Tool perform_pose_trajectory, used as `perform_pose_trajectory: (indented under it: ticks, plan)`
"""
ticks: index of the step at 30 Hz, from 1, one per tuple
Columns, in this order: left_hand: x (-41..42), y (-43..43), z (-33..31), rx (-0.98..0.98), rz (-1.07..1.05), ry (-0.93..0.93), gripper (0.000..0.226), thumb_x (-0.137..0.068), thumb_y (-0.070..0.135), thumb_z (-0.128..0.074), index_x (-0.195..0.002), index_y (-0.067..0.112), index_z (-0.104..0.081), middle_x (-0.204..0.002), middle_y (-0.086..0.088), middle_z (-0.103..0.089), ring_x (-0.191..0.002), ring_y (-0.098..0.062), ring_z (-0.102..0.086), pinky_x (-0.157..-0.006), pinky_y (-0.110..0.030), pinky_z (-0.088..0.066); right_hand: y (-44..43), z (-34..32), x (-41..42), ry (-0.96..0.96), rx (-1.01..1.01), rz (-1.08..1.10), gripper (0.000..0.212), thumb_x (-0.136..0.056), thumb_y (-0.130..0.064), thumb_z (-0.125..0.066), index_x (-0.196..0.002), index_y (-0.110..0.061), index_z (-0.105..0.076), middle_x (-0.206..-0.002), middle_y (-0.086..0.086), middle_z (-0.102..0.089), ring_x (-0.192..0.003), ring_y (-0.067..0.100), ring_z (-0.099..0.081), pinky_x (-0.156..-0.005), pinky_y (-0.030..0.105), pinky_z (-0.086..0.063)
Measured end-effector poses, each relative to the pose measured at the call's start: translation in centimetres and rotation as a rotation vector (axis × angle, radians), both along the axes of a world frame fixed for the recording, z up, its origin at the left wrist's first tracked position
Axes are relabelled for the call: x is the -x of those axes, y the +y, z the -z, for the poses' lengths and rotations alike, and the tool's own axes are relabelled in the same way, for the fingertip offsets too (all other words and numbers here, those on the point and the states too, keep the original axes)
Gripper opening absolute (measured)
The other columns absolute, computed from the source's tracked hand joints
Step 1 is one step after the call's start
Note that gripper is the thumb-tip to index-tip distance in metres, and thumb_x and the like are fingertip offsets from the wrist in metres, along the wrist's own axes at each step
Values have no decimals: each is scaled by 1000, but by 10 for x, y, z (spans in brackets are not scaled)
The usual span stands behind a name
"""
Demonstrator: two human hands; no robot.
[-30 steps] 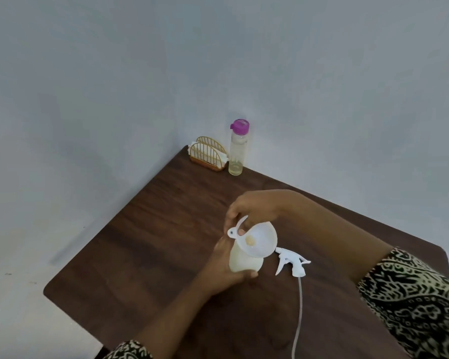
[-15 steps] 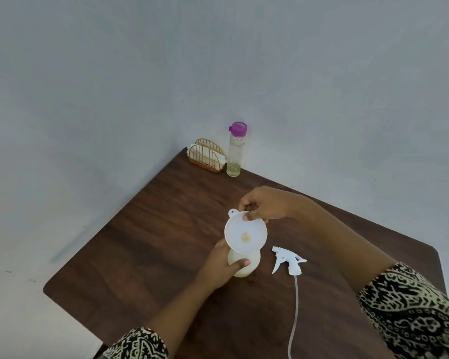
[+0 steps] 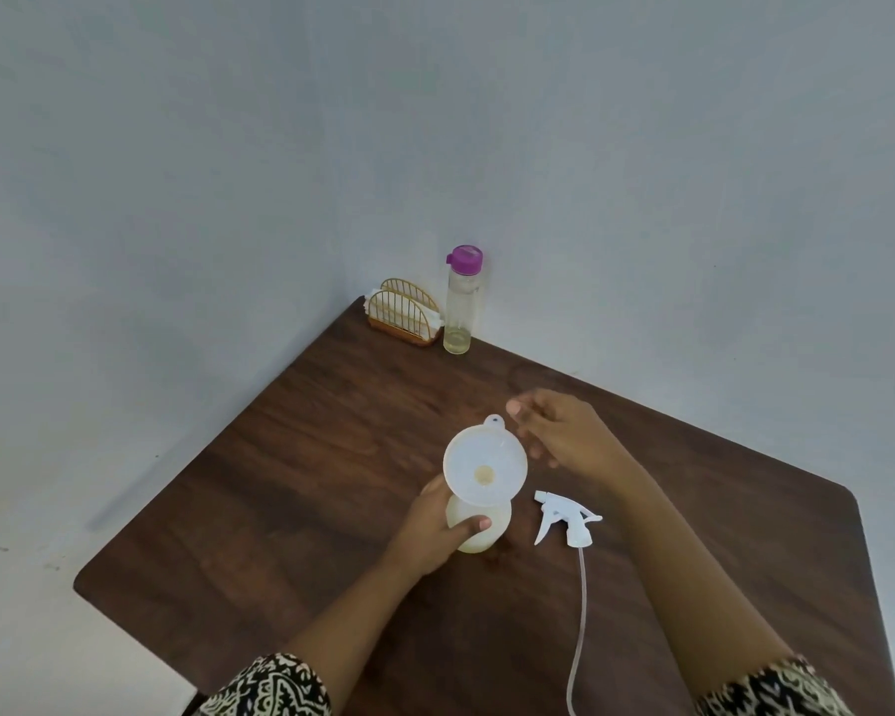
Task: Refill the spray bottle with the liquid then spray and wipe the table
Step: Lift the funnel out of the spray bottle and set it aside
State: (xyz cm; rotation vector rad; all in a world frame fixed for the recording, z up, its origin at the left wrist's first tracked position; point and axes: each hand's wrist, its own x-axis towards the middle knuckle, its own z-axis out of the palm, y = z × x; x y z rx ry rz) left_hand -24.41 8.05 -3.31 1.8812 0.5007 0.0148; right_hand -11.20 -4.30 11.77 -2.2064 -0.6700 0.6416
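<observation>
My right hand (image 3: 564, 436) has let go of the funnel (image 3: 485, 475) and hangs loose, empty; funnel sits in the bottle (image 3: 494, 529) mid-table (image 3: 280, 483) — left hand (image 3: 430, 534) grips it; pouring comes next, I'd judge.

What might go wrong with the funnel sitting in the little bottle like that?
The funnel is wide and only rests in the spray bottle, steadied just by the left hand and its grip, so it may tip and spill during pouring. The spray head and its long tube lie close beside the right arm, which might drag them off the table.
</observation>
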Motion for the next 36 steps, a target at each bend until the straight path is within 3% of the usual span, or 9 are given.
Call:
perform_pose_trajectory:
  ticks: [2, 5, 10, 15, 19, 23, 27, 30, 36]
  plan:
    - [0, 1, 1, -8, -8, 2, 71, -75, 43, -75, -136, 24, -44, -137, 5, -51, -125, -13, -48, -106, -37, -42, 7, 0, -11, 175, -31, -98, 24, -97, -37, -49, -113, -26, -63, -100, -8, -68, -85, 11, -64, -65, 23, -50]
    - [-1, 0, 0, -8, -17, 8, 71, -76, 41, -76, -137, 24, -43, -137, 5, -51, -125, -13, -48, -106, -37, -42, 16, 5, -20, 283, -16, -228, 21, -96, -27, -54, -113, -22, -66, -105, -4, -68, -94, 14, -63, -68, 24, -50]
    - [1, 0, -1, -12, -18, 18, 77, -70, 50, -73, -137, 25, -45, -137, 5, -51, -124, -15, -49, -105, -42, -44, 4, 7, -19, 292, -67, -183, 11, -92, -22, -62, -97, -14, -69, -80, 0, -67, -68, 10, -57, -61, 21, -49]
    - [0, 1, 1, -34, -6, -10, 81, -65, 62, -67, -134, 25, -49, -135, 6, -54, -123, -14, -50, -103, -45, -44, -20, 12, -5, 357, -135, -81, 14, -92, -11, -60, -104, -9, -67, -68, 7, -59, -55, 10, -55, -55, 23, -52]
    - [0, 2, -1, -70, 9, 8, 85, -66, 66, -65, -138, 25, -46, -140, 6, -51, -127, -14, -47, -105, -43, -43, -25, 14, 12, 287, -149, 30, 19, -92, -4, -55, -103, -9, -70, -70, 16, -64, -50, 12, -57, -54, 24, -54]
    - [-1, 1, -1, -120, 31, 37, 71, -79, 48, -70, -140, 24, -43, -142, 9, -45, -130, -13, -43, -106, -31, -39, -24, 11, 19, 179, -196, 194, 20, -91, -5, -55, -97, -10, -73, -65, 10, -66, -44, 11, -57, -51, 23, -52]
    - [-1, 1, -1, -102, 20, 59, 76, -76, 54, -69, -141, 26, -41, -145, 8, -45, -131, -15, -43, -108, -41, -41, -21, 10, 28, 107, -177, 192, 21, -91, -5, -54, -100, -11, -73, -66, 7, -69, -43, 8, -58, -49, 21, -52]
    - [-1, 1, -2, -116, 26, 62, 74, -78, 52, -69, -141, 26, -41, -145, 8, -44, -131, -14, -42, -107, -35, -40, -19, 11, 28, 60, -195, 243, 21, -92, -7, -54, -102, -11, -73, -64, 5, -69, -41, 7, -57, -48, 19, -50]
    - [-1, -1, -3, -111, 18, 62, 73, -79, 50, -69, -141, 25, -40, -146, 7, -43, -132, -15, -42, -108, -39, -40, -17, 10, 34, 54, -225, 278, 21, -92, -8, -56, -106, -11, -72, -65, 5, -68, -41, 7, -56, -47, 18, -50]
